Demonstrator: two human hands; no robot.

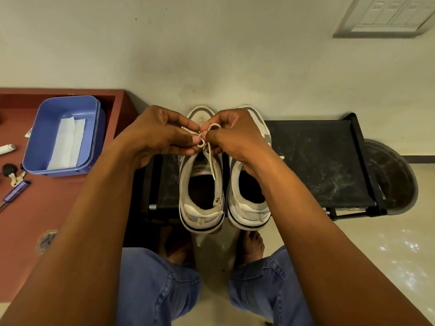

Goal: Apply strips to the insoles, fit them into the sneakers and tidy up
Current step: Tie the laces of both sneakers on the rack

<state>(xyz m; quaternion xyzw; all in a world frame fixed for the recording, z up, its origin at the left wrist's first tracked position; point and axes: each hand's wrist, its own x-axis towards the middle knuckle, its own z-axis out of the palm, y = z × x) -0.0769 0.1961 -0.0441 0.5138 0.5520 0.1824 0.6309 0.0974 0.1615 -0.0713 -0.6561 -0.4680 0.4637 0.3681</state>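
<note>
Two white sneakers with grey panels stand side by side on a low black stand [317,161], toes toward the wall: the left sneaker [202,191] and the right sneaker [249,203]. Over the left sneaker's tongue, my left hand [162,135] and my right hand [235,132] each pinch the white shoelace [207,142], which forms loops between my fingertips. One lace end hangs down over the shoe's opening. The insides of both shoes look dark; insoles are not distinguishable.
A reddish-brown table [47,220] stands to the left, carrying a blue plastic tub [94,137] with white strips [67,142] inside, keys [14,177], a white tube [7,149] and a blue pen-like tool [16,191]. A dark round basin [390,180] sits right of the stand. My bare feet are below the shoes.
</note>
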